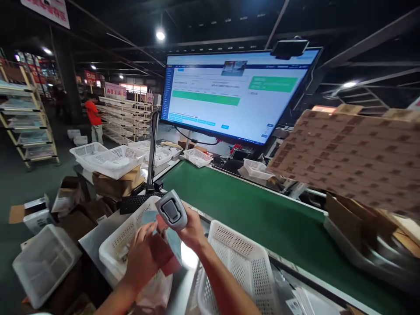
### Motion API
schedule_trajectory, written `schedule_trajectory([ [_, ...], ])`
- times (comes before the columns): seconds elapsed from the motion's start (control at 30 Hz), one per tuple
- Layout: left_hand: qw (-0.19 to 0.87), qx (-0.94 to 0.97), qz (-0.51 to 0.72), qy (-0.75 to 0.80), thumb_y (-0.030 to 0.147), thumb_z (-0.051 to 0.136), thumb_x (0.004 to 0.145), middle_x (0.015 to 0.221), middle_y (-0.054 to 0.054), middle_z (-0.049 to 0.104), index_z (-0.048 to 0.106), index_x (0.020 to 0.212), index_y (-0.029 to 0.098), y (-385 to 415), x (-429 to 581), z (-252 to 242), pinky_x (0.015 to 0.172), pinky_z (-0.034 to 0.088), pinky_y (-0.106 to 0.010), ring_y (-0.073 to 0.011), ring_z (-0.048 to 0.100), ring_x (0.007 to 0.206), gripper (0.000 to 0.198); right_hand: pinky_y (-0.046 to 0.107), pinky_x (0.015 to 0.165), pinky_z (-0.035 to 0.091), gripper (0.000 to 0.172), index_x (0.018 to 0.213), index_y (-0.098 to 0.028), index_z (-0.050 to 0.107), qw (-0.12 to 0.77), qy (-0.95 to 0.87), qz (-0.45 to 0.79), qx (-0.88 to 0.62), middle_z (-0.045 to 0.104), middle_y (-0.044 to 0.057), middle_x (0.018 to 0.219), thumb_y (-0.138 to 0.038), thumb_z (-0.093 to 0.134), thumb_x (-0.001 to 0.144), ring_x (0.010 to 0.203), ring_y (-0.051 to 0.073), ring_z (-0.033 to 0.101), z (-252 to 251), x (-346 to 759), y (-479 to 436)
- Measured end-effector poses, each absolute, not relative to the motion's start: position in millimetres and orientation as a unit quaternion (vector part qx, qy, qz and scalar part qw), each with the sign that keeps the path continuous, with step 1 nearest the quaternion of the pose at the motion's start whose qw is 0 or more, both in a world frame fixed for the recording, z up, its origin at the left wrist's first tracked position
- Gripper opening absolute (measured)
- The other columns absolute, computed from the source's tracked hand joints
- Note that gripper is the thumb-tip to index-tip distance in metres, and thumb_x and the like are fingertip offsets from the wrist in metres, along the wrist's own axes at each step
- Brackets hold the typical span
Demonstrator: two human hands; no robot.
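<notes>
My right hand (193,232) is closed round the handle of a grey barcode scanner (171,210), whose head points down at a flat packet. My left hand (141,258) pinches that packet (166,251), a dark red and pale blue item, just above a white mesh basket (123,243). A second white mesh basket (241,262) sits right of my right forearm. A thin plastic bag (154,291) hangs below my left hand.
A green conveyor belt (249,210) runs away to the right. A large monitor (236,94) stands behind it. Flat cardboard (351,157) is stacked at right. More white baskets (108,159), a keyboard (136,202), open boxes and shelving lie left, where a person in red (93,118) stands.
</notes>
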State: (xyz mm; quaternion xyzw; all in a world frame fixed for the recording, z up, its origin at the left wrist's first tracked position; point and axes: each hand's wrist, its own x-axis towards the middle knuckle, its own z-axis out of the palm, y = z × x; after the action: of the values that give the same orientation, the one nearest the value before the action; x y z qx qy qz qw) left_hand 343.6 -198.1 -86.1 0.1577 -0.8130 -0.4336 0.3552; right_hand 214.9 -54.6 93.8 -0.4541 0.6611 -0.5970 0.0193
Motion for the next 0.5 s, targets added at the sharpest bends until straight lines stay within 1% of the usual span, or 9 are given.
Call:
schedule_trajectory([
  [0.07, 0.391, 0.168, -0.398, -0.813, 0.054, 0.106, 0.09, 0.182, -0.033, 0.073, 0.079, 0.172, 0.027, -185, 343, -113, 0.146, 0.048, -0.096, -0.0714, 0.06, 0.177, 0.09, 0.029, 0.07, 0.048, 0.027, 0.081, -0.022, 0.079, 0.022, 0.657, -0.592, -0.467, 0.076, 0.0, 0.079, -0.043, 0.095, 0.087, 0.074, 0.017, 0.056, 98, 225, -55],
  [0.13, 0.399, 0.182, -0.388, -0.811, 0.062, 0.109, 0.092, 0.19, -0.035, 0.064, 0.075, 0.176, 0.029, -179, 341, -131, 0.15, 0.043, -0.098, -0.0727, 0.049, 0.186, 0.096, 0.03, 0.071, 0.047, 0.026, 0.079, -0.022, 0.08, -0.004, 0.662, -0.575, -0.481, 0.079, 0.0, 0.078, -0.04, 0.095, 0.09, 0.073, 0.017, 0.058, 96, 232, -52],
  [0.17, 0.395, 0.189, -0.393, -0.809, 0.063, 0.109, 0.093, 0.194, -0.035, 0.059, 0.073, 0.177, 0.028, -178, 340, -136, 0.15, 0.043, -0.098, -0.0727, 0.047, 0.187, 0.098, 0.031, 0.072, 0.048, 0.027, 0.079, -0.023, 0.081, -0.021, 0.666, -0.566, -0.485, 0.081, 0.001, 0.078, -0.041, 0.096, 0.091, 0.073, 0.018, 0.061, 92, 233, -49],
  [0.23, 0.386, 0.193, -0.43, -0.793, 0.057, 0.105, 0.096, 0.2, -0.035, 0.05, 0.072, 0.176, 0.025, -179, 338, -140, 0.149, 0.046, -0.097, -0.0713, 0.049, 0.187, 0.092, 0.034, 0.075, 0.055, 0.028, 0.081, -0.024, 0.086, -0.032, 0.68, -0.563, -0.468, 0.086, 0.003, 0.081, -0.046, 0.101, 0.09, 0.075, 0.022, 0.068, 77, 231, -41],
  [0.3, 0.379, 0.192, -0.489, -0.762, 0.042, 0.098, 0.094, 0.204, -0.032, 0.045, 0.074, 0.173, 0.024, -185, 339, -138, 0.146, 0.053, -0.094, -0.0678, 0.056, 0.183, 0.084, 0.037, 0.074, 0.062, 0.034, 0.084, -0.024, 0.092, -0.008, 0.698, -0.59, -0.406, 0.09, 0.007, 0.084, -0.054, 0.108, 0.087, 0.077, 0.026, 0.075, 55, 223, -31],
  [0.33, 0.374, 0.186, -0.516, -0.748, 0.036, 0.096, 0.089, 0.204, -0.03, 0.045, 0.075, 0.17, 0.025, -189, 341, -135, 0.145, 0.055, -0.091, -0.066, 0.058, 0.182, 0.084, 0.038, 0.072, 0.064, 0.037, 0.088, -0.024, 0.095, 0.008, 0.703, -0.61, -0.366, 0.091, 0.009, 0.087, -0.057, 0.11, 0.085, 0.078, 0.028, 0.078, 43, 217, -26],
  [0.4, 0.365, 0.161, -0.551, -0.733, 0.032, 0.098, 0.082, 0.202, -0.028, 0.05, 0.079, 0.163, 0.026, -199, 346, -130, 0.145, 0.059, -0.085, -0.0631, 0.061, 0.181, 0.084, 0.039, 0.07, 0.067, 0.04, 0.093, -0.025, 0.097, 0.038, 0.694, -0.652, -0.302, 0.093, 0.011, 0.094, -0.061, 0.111, 0.085, 0.083, 0.03, 0.082, 22, 203, -16],
  [0.43, 0.36, 0.143, -0.558, -0.734, 0.032, 0.1, 0.08, 0.2, -0.027, 0.053, 0.081, 0.161, 0.027, -204, 350, -128, 0.145, 0.061, -0.081, -0.0618, 0.062, 0.181, 0.083, 0.039, 0.072, 0.068, 0.04, 0.093, -0.025, 0.096, 0.048, 0.687, -0.664, -0.292, 0.094, 0.011, 0.097, -0.062, 0.11, 0.088, 0.086, 0.03, 0.083, 14, 197, -11],
  [0.5, 0.359, 0.108, -0.559, -0.74, 0.028, 0.098, 0.08, 0.196, -0.025, 0.059, 0.082, 0.158, 0.028, -215, 355, -128, 0.145, 0.063, -0.076, -0.0579, 0.065, 0.18, 0.08, 0.041, 0.083, 0.072, 0.039, 0.094, -0.026, 0.091, 0.046, 0.667, -0.681, -0.299, 0.091, 0.008, 0.099, -0.062, 0.107, 0.095, 0.092, 0.029, 0.083, 8, 187, 0],
])
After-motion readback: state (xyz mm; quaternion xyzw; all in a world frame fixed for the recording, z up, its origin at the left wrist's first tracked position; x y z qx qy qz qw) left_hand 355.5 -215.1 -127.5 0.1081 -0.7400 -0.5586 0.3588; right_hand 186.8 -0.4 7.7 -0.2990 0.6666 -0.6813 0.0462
